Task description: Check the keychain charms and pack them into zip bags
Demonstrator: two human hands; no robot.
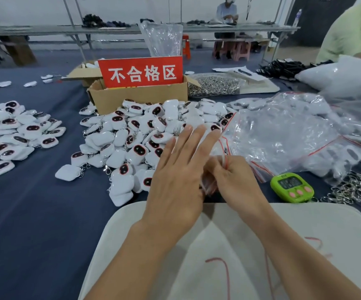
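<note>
One blurred zip bag [208, 184] between hands [175, 176]

Only one sign can be read: four white characters, 不合格区, are printed on a red card [141, 71] stood in a cardboard box [138, 97] in the upper middle of the frame, behind the keychain charms [119, 137]. The display of the green timer [292, 187] at right is too blurred to be read.
</note>
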